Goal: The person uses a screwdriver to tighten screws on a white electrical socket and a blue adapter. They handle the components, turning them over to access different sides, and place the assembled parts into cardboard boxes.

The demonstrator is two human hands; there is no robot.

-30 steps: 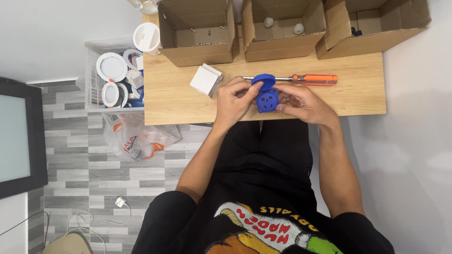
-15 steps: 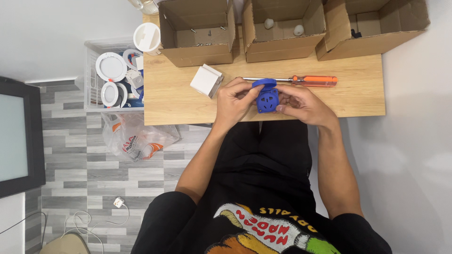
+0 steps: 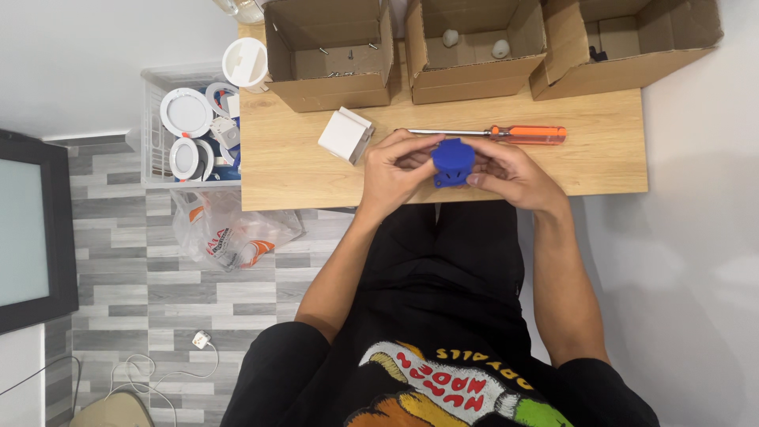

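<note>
left hand (image 3: 393, 170) and right hand (image 3: 510, 171) together, fingers curled, forearms converging

three open brown cardboard boxes (image 3: 466, 47) along counter's far edge | small white box (image 3: 345, 135) near counter's left end | crumpled printed plastic bag (image 3: 229, 231) on floor | dark-framed screen (image 3: 28, 229) at left

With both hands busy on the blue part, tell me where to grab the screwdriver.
Take the screwdriver by its thick orange handle, probably from above. It lies flat on the table, handle at its right end, clear of the right hand; the thin shaft runs behind the fingers.
</note>
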